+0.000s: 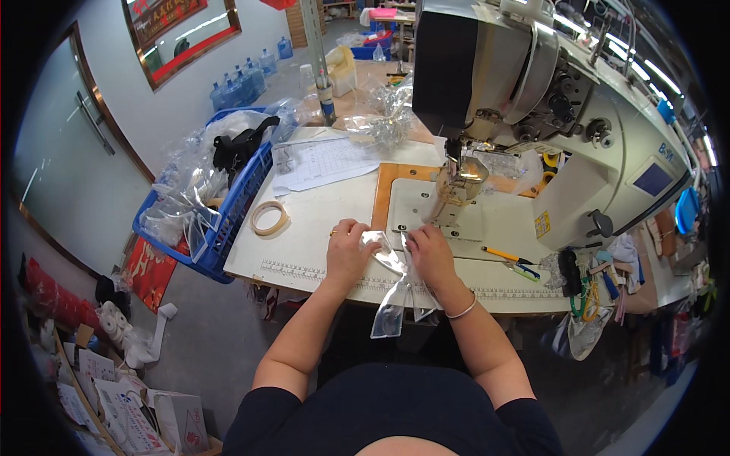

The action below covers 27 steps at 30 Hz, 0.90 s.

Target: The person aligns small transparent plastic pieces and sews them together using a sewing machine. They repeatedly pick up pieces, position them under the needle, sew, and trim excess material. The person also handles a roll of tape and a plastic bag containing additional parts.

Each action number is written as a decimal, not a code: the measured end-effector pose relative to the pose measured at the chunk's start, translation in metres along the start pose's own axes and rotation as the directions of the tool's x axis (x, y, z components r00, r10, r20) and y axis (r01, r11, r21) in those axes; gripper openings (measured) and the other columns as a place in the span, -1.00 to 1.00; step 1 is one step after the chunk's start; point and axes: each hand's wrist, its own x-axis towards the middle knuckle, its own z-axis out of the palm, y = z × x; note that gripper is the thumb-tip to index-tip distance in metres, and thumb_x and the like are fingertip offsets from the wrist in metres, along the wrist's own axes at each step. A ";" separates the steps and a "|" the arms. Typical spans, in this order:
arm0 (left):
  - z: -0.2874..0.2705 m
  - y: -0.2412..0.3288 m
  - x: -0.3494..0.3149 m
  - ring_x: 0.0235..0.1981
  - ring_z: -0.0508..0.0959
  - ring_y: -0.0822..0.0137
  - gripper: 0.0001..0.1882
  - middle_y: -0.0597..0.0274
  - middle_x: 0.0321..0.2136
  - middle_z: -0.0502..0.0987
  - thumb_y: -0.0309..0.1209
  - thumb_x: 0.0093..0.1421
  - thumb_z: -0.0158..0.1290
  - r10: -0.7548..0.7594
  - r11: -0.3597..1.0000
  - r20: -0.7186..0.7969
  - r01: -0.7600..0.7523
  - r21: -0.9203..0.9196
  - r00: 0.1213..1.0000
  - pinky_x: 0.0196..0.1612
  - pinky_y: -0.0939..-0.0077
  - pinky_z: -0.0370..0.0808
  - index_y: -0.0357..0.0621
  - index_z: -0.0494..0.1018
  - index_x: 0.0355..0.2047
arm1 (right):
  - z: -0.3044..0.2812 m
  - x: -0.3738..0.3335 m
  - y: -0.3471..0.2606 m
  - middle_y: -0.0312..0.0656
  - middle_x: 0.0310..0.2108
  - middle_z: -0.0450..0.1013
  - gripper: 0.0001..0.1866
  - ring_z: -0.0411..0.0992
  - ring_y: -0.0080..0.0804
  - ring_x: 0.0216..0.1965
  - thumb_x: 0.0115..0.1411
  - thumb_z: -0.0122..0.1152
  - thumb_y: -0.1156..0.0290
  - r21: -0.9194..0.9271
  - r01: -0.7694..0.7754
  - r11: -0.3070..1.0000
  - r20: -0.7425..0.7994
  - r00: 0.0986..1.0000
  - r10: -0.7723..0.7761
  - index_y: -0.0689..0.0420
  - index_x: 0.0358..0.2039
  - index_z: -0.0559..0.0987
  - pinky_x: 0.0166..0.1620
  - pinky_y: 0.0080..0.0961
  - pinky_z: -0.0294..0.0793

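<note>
A clear, glossy plastic piece [390, 310] with crossing strips lies at the front of the sewing table, its lower ends hanging past the edge. My left hand [349, 248] is closed on its upper left part, thumb over the film. On the other side my right hand [430, 255] pinches the upper right strip, just in front of the sewing machine's metal plate [411, 196]. Above and a little right of that hand is the machine's needle and presser-foot area [458, 169], apart from the plastic. My fingertips partly hide where the strips are gripped.
The sewing machine [563, 144] fills the right rear. A tape roll [269, 218] and paper sheets [327, 162] lie on the left. A blue basket [251, 205] of plastic stands against the table's left side. Pens [502, 254] and scissors [589, 299] lie on the right.
</note>
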 end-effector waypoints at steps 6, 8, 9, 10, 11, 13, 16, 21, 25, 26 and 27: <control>0.012 -0.014 -0.011 -0.22 0.46 0.12 -0.67 0.14 -0.22 0.44 -0.39 -0.06 0.26 0.106 0.991 0.101 -0.114 0.072 0.989 -0.13 0.31 0.41 -0.18 0.51 -0.25 | -0.001 0.001 -0.002 -0.15 -0.38 0.38 -0.82 0.37 -0.16 -0.30 -0.04 0.25 0.50 -0.003 0.000 1.000 -0.014 1.000 0.000 0.17 -0.36 0.53 -0.22 -0.34 0.40; 0.010 -0.010 -0.008 -0.21 0.47 0.11 -0.67 0.13 -0.22 0.45 -0.40 -0.05 0.25 0.067 0.997 -0.011 -0.067 0.043 0.998 -0.12 0.31 0.41 -0.19 0.50 -0.25 | -0.002 0.000 -0.002 -0.14 -0.35 0.38 -0.79 0.36 -0.16 -0.26 -0.04 0.26 0.47 -0.002 -0.006 1.000 0.010 1.000 0.006 0.17 -0.33 0.52 -0.18 -0.33 0.39; 0.009 -0.010 -0.006 -0.21 0.47 0.11 -0.67 0.12 -0.22 0.45 -0.40 -0.05 0.25 0.046 0.999 -0.067 -0.045 0.027 0.997 -0.11 0.31 0.41 -0.20 0.50 -0.24 | -0.002 0.001 -0.004 -0.14 -0.34 0.38 -0.77 0.36 -0.16 -0.24 -0.04 0.27 0.46 -0.011 0.022 1.000 -0.005 1.000 -0.022 0.17 -0.32 0.52 -0.17 -0.32 0.39; 0.008 -0.013 -0.007 -0.20 0.47 0.10 -0.66 0.12 -0.22 0.45 -0.41 -0.05 0.25 0.026 1.000 -0.022 -0.026 0.001 0.999 -0.11 0.31 0.41 -0.20 0.50 -0.24 | -0.005 0.004 -0.010 -0.14 -0.33 0.38 -0.76 0.36 -0.17 -0.23 -0.04 0.28 0.45 -0.019 0.051 0.999 -0.020 0.999 -0.051 0.18 -0.31 0.52 -0.16 -0.32 0.39; 0.006 -0.019 -0.009 -0.20 0.47 0.09 -0.66 0.11 -0.22 0.46 -0.41 -0.06 0.25 0.006 1.000 0.023 -0.005 -0.024 1.000 -0.10 0.31 0.41 -0.21 0.50 -0.23 | -0.006 0.007 -0.016 -0.14 -0.32 0.38 -0.74 0.36 -0.17 -0.22 -0.05 0.29 0.44 -0.027 0.079 0.996 -0.034 0.996 -0.080 0.18 -0.30 0.52 -0.15 -0.32 0.39; 0.005 -0.024 -0.009 -0.20 0.47 0.09 -0.67 0.11 -0.23 0.46 -0.43 -0.06 0.24 -0.005 0.999 0.053 0.008 -0.048 0.999 -0.10 0.31 0.42 -0.21 0.50 -0.24 | -0.003 0.019 -0.030 -0.14 -0.30 0.39 -0.73 0.36 -0.17 -0.20 -0.06 0.31 0.40 0.058 0.102 0.993 0.096 0.990 -0.107 0.18 -0.31 0.51 -0.14 -0.30 0.38; 0.001 -0.021 -0.002 -0.21 0.47 0.09 -0.72 0.12 -0.24 0.46 -0.45 -0.07 0.24 -0.005 0.999 0.019 0.006 -0.048 1.000 -0.13 0.31 0.42 -0.20 0.50 -0.30 | 0.011 0.033 -0.045 -0.13 -0.30 0.39 -0.71 0.36 -0.17 -0.19 -0.07 0.33 0.36 0.070 0.106 0.992 0.245 0.962 -0.120 0.18 -0.34 0.50 -0.14 -0.30 0.39; -0.001 -0.035 -0.001 -0.24 0.46 0.11 -0.76 0.12 -0.25 0.45 -0.49 -0.10 0.24 0.180 0.984 -0.005 -0.180 0.000 0.984 -0.18 0.31 0.42 -0.15 0.47 -0.38 | 0.025 0.043 -0.044 -0.15 -0.22 0.37 -0.64 0.37 -0.17 -0.18 -0.07 0.35 0.31 0.120 0.103 0.987 0.342 0.930 -0.138 0.14 -0.27 0.48 -0.15 -0.31 0.39; -0.006 -0.028 -0.001 -0.17 0.43 0.04 -0.76 0.05 -0.23 0.43 -0.50 -0.07 0.22 0.034 0.994 -0.062 -0.040 -0.103 0.998 -0.12 0.28 0.40 -0.21 0.47 -0.36 | 0.034 0.043 -0.042 -0.16 -0.21 0.38 -0.62 0.38 -0.15 -0.17 -0.09 0.35 0.31 0.148 0.061 0.987 0.347 0.932 -0.110 0.13 -0.25 0.48 -0.13 -0.30 0.40; -0.008 -0.029 0.000 -0.13 0.41 0.01 -0.75 0.03 -0.22 0.44 -0.48 -0.04 0.20 -0.001 0.996 -0.081 -0.006 -0.091 0.997 -0.07 0.27 0.39 -0.26 0.50 -0.31 | 0.035 0.045 -0.043 -0.16 -0.22 0.38 -0.63 0.38 -0.15 -0.17 -0.09 0.35 0.32 0.154 0.068 0.986 0.310 0.944 -0.114 0.14 -0.25 0.49 -0.13 -0.30 0.40; -0.007 -0.037 -0.002 -0.13 0.42 0.02 -0.73 0.03 -0.22 0.45 -0.48 -0.04 0.20 -0.023 0.996 -0.038 0.019 -0.091 0.999 -0.07 0.28 0.39 -0.25 0.50 -0.28 | 0.036 0.047 -0.044 -0.17 -0.23 0.39 -0.63 0.38 -0.14 -0.17 -0.10 0.35 0.32 0.159 0.075 0.984 0.274 0.955 -0.117 0.14 -0.26 0.50 -0.12 -0.30 0.41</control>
